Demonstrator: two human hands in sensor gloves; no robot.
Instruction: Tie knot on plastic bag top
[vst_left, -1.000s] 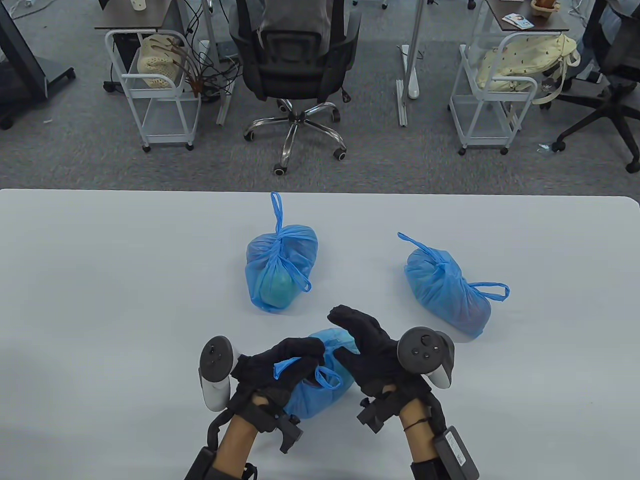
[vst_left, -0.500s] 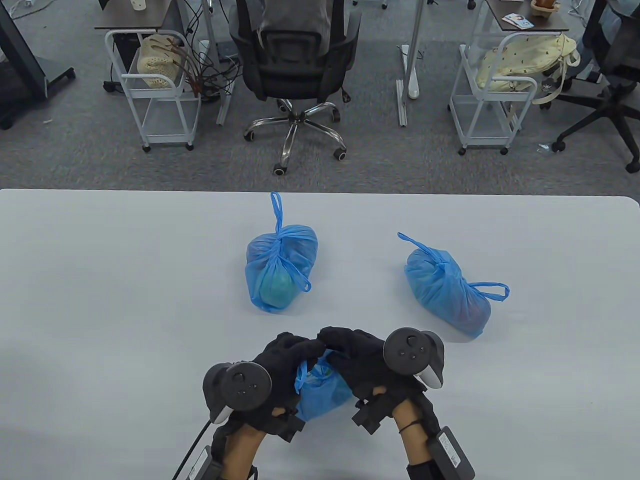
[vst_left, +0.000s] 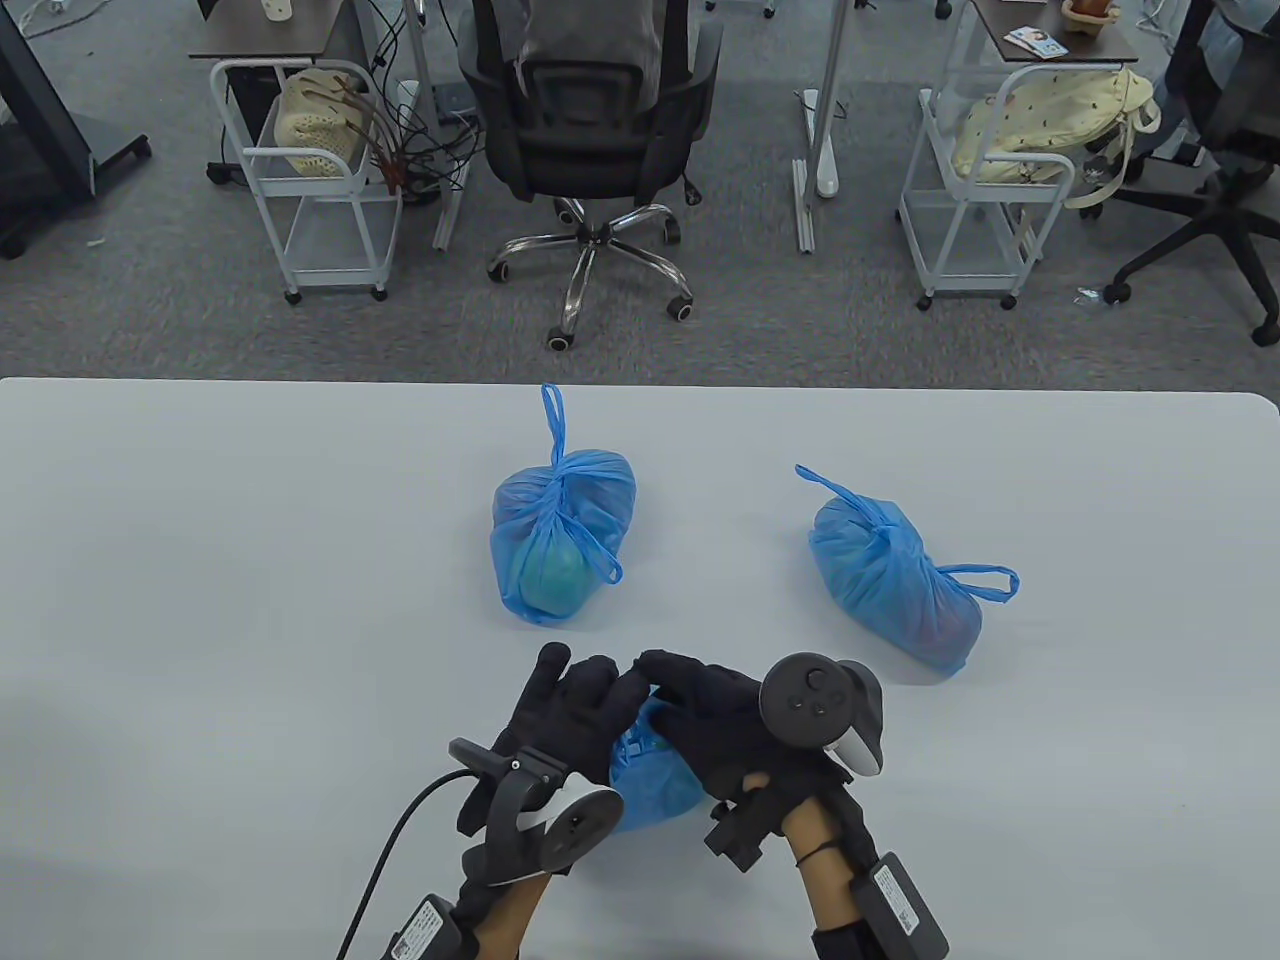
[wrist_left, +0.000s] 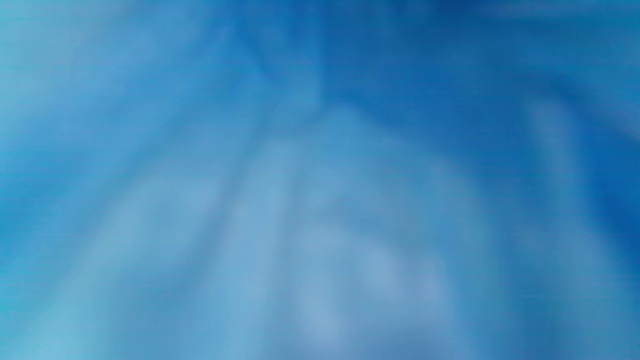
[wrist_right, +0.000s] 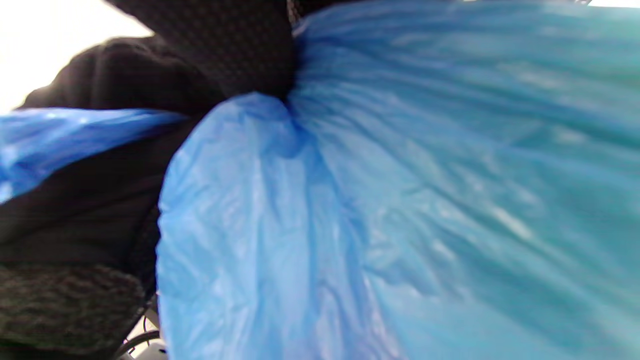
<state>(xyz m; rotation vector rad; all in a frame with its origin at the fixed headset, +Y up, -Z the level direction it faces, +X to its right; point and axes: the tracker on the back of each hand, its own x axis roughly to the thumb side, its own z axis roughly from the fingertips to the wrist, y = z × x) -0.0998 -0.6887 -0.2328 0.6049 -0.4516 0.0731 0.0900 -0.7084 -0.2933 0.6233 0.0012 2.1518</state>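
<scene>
A small blue plastic bag (vst_left: 650, 785) lies at the table's near edge between my hands. My left hand (vst_left: 590, 690) is rolled over on the bag's top with its tracker turned toward me. One finger sticks out and the others meet my right hand's fingertips. My right hand (vst_left: 668, 685) grips the gathered plastic from the right. In the right wrist view gloved fingers (wrist_right: 235, 60) pinch the bunched bag (wrist_right: 400, 200), and a blue handle strip (wrist_right: 60, 135) runs across the other glove. The left wrist view is filled by blurred blue plastic (wrist_left: 320, 200). The bag's top is hidden under my hands.
Two more blue bags with tied tops lie farther back on the white table (vst_left: 200, 560), one at the centre (vst_left: 560, 545) and one to the right (vst_left: 895, 585). Beyond the far edge stand an office chair (vst_left: 590, 110) and wire carts.
My hands came together over the bag's top. My left hand rolled over, so its tracker swung from the left side to the near side. The loose handle loops are now covered.
</scene>
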